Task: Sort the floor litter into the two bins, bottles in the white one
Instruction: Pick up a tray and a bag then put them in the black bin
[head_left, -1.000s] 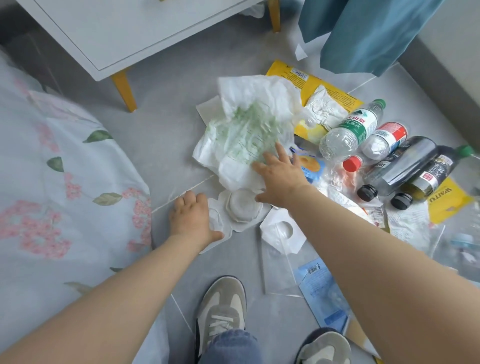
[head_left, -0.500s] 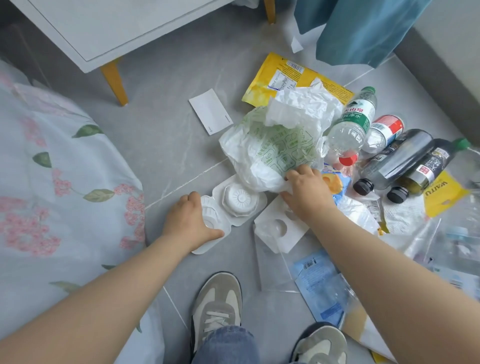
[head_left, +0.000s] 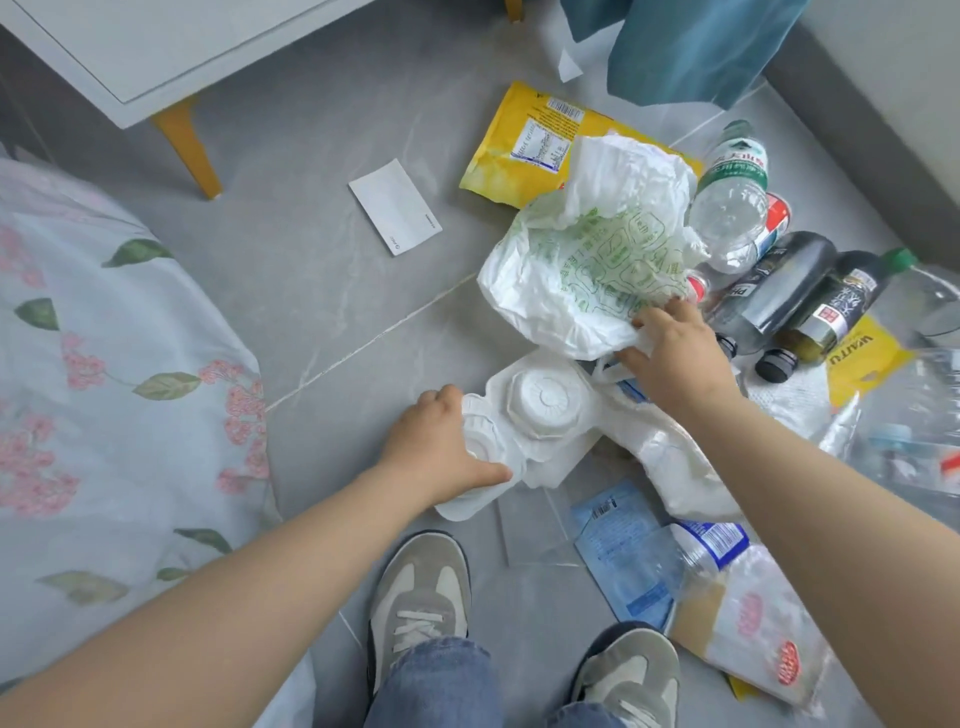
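Grey floor tiles (head_left: 311, 208) with pale grout lines lie in soft, even light. A white table (head_left: 156, 47) on yellow legs (head_left: 187, 150) stands upper left; a floral bedspread (head_left: 104, 389) drapes left; teal curtains (head_left: 691, 47) hang beside a pale wall (head_left: 883, 62).

"WAITU" in black capitals on the yellow packet (head_left: 862, 348), seen sideways. "PH" in white on the dark grey bottle (head_left: 774, 291), and I can't see the rest of the word. Green-label water bottle (head_left: 732, 182): red characters, not readable. Dark olive bottle (head_left: 831, 312): red square seal and white characters, too small for me. White plastic bag (head_left: 587, 270) that I grip: green print, illegible. Barcodes on the yellow bag (head_left: 519, 156) and the blue sachet (head_left: 618, 551), digits unreadable. Red oval logos on the clear bag (head_left: 763, 639), blurred.
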